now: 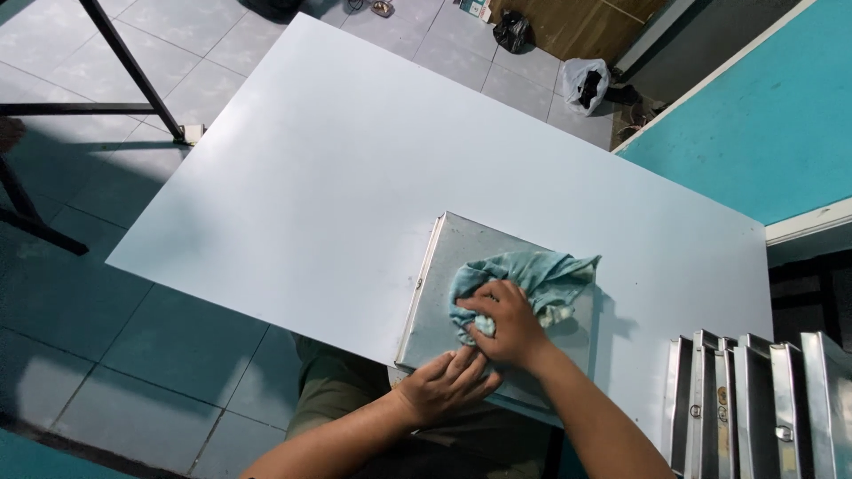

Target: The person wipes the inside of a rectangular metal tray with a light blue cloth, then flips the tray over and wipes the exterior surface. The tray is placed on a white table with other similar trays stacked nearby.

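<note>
Our hands work at the near edge of the desk (355, 160): the right hand (504, 326) is clenched on a bunched pale blue-green cloth (532, 277), fingers curled into the fabric and pressing it down onto a flat square metal tray (444, 266). The left hand (448, 383) is released, fingers stretched flat on the near edge of the tray, just beside the right wrist, gripping nothing. The tray lies w/ its underside or base up as far as we can tell, a folded rim running along its left side; its near corner hangs a bit past the desk edge, over our lap. The cloth spreads toward the tray's far right corner & covers approx. the middle-right part of it. The desk is a plain white sheet-like top, set at an angle across the view, bare in its far and left parts. At the near right, a row of similar metal trays (754, 390) stands on edge, packed side by side, well apart from the cloth. On the floor beyond the far desk edge we see a white plastic bag (581, 84) w/ something dark inside, near a smaller dark bag (512, 31). A dark metal frame leg (133, 71) stands far left on the pale floor tiles; a teal wall (763, 115) rises on the right.
</note>
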